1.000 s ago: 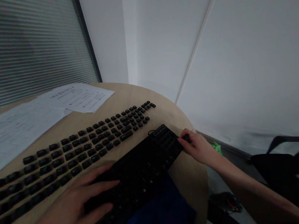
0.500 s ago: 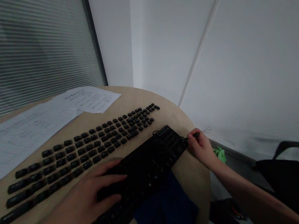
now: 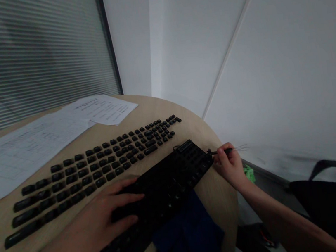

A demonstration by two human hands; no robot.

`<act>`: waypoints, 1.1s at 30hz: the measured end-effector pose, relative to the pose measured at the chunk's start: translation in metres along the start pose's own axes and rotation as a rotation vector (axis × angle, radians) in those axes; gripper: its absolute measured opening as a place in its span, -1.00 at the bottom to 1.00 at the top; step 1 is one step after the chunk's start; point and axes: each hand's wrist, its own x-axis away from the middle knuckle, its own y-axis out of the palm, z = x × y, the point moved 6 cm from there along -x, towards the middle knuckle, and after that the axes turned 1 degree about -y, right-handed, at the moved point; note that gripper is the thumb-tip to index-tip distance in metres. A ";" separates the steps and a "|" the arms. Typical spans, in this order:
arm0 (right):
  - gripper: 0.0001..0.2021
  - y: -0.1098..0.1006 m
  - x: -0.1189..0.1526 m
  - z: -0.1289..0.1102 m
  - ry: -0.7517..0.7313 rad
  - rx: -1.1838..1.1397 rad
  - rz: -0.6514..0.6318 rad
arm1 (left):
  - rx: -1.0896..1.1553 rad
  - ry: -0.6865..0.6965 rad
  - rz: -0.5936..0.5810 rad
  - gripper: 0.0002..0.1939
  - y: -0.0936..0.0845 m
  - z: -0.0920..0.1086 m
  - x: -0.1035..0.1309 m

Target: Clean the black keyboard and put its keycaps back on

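A black keyboard (image 3: 160, 181) lies slanted across the table, its switches bare of caps over much of the area. My left hand (image 3: 116, 206) rests on its middle with fingers spread. By the keyboard's far right corner, my right hand (image 3: 230, 163) pinches a dark keycap puller (image 3: 228, 150). Thin wires stick out from its right end, and a small dark piece shows at its left end, too dim to identify. Beyond the keyboard, black keycaps (image 3: 110, 160) are laid out in rows. A dark blue cloth (image 3: 186, 238) is bunched against the keyboard's near edge.
Printed paper sheets (image 3: 35, 142) lie at the back left of the round-edged wooden table (image 3: 194, 124). A white wall (image 3: 243, 82) stands close on the right, window blinds (image 3: 36, 57) at the left. A black bag (image 3: 324, 195) and something green (image 3: 249, 172) are below the table's right side.
My right hand has moved slightly right with the keycap puller, whose left end now shows clear of the fingers. My left hand stays on the keyboard. The view has shifted a little.
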 end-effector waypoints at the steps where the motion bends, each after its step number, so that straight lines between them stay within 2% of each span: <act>1: -0.69 -0.002 0.000 -0.003 -0.014 -0.031 0.052 | 0.001 -0.002 0.003 -0.67 -0.001 0.001 0.000; 3: -0.67 -0.005 -0.002 -0.007 -0.029 -0.103 0.126 | 0.001 0.000 0.005 -0.67 -0.001 0.001 -0.001; 7: -0.62 -0.004 -0.010 -0.021 -0.054 -0.247 0.129 | -0.010 0.021 0.000 -0.67 -0.002 0.002 -0.001; 9: -0.60 -0.002 -0.014 -0.036 -0.065 -0.325 0.103 | -0.017 0.028 -0.008 -0.65 -0.002 0.002 0.000; 12: -0.58 0.010 -0.019 -0.067 -0.037 -0.449 -0.003 | -0.027 0.024 0.007 -0.56 -0.005 0.003 0.003; 15: -0.58 0.039 -0.015 -0.100 0.032 -0.558 -0.169 | -0.048 -0.004 0.092 -0.51 -0.017 0.013 0.008; 18: -0.61 0.082 -0.002 -0.129 0.127 -0.622 -0.384 | -0.055 -0.013 0.226 -0.50 -0.034 0.036 0.014; 21: -0.67 0.127 0.017 -0.147 0.278 -0.741 -0.583 | -0.026 0.005 0.337 -0.45 -0.045 0.060 0.020; 24: -0.73 0.161 0.037 -0.156 0.448 -0.904 -0.733 | 0.003 0.029 0.407 -0.39 -0.046 0.071 0.024; 28: -0.74 0.183 0.054 -0.159 0.615 -1.039 -0.856 | 0.017 0.132 0.439 -0.50 -0.042 0.073 0.025; 33: -0.70 0.186 0.059 -0.150 0.685 -1.127 -0.840 | -0.015 0.183 0.508 -0.60 -0.042 0.069 0.024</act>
